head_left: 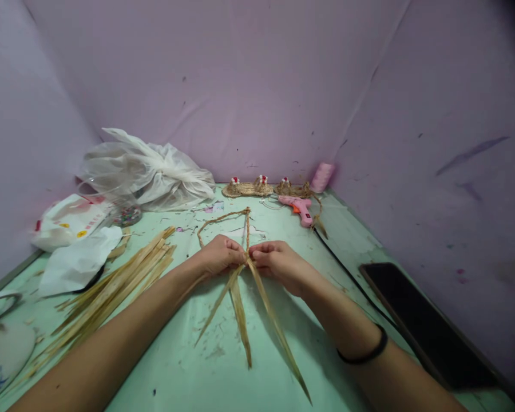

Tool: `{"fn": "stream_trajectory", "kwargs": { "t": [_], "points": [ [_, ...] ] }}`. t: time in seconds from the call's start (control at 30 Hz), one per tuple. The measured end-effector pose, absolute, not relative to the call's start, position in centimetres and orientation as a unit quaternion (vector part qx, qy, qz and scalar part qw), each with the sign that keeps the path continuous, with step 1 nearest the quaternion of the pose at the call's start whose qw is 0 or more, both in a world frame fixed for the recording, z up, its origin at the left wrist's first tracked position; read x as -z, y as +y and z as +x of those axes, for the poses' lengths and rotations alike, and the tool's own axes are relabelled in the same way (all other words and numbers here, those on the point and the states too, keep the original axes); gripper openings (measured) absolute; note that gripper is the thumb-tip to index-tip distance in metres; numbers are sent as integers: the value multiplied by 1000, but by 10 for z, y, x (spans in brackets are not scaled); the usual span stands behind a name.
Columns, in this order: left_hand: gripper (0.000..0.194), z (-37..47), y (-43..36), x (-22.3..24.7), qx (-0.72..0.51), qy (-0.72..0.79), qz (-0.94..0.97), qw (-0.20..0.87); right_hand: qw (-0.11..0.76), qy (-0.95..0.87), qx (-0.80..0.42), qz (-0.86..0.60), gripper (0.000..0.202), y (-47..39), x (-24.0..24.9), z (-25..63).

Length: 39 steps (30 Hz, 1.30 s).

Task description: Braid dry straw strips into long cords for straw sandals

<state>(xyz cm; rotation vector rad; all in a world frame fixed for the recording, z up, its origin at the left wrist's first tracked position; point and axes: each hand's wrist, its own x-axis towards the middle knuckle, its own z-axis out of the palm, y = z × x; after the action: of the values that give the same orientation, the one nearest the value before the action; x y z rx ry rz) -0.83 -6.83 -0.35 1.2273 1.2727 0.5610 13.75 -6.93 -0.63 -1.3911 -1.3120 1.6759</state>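
A thin braid (248, 232) of dried plant strips runs from a knot at the back of the table down to my fingers, with another length looping off to the left. Three loose strips (239, 320) fan out toward me from the braid's lower end. My left hand (223, 253) pinches the strips at that end, from the left side. Closed on the same spot from the right, my right hand (277, 260) has thumb and forefinger pressed at the braid. The exact crossing of the strips is partly hidden by the fingertips.
Dried strips (124, 274) lie in a bundle at left. Behind them are a tied plastic bag (163, 174) and a white packet (72, 223). A pink glue gun (298, 209), beaded woven slippers (249, 189) and a pink thread spool (323, 177) sit at the back; a dark phone (424, 326) lies right.
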Motion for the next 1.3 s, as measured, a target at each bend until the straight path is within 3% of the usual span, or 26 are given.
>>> {"fn": "stream_trajectory", "kwargs": {
  "t": [0.1,0.33,0.47,0.63,0.8,1.0,1.13,1.3],
  "points": [
    [14,-9,-68,6,-232,545,562,577,275,-416,-711,-496,8,-76,6,128],
    [14,-9,-68,8,-178,533,668,488,283,-549,-525,-585,11,-75,24,126],
    [16,-10,-72,-2,-141,590,703,370,295,-574,-478,-596,13,-71,38,126],
    [17,-6,-86,-18,-129,643,717,236,327,-553,-503,-578,12,-74,40,123],
    [12,21,-111,-13,-120,665,713,187,387,-437,-614,-531,6,-80,32,121],
    [7,30,-120,-5,-161,614,736,235,389,-364,-697,-479,6,-82,25,124],
    [18,5,-96,-23,-238,645,679,258,331,-403,-696,-494,5,-79,19,128],
    [16,-7,-75,-15,-200,602,477,608,314,-440,-698,-470,11,-78,19,130]
  ]
}}
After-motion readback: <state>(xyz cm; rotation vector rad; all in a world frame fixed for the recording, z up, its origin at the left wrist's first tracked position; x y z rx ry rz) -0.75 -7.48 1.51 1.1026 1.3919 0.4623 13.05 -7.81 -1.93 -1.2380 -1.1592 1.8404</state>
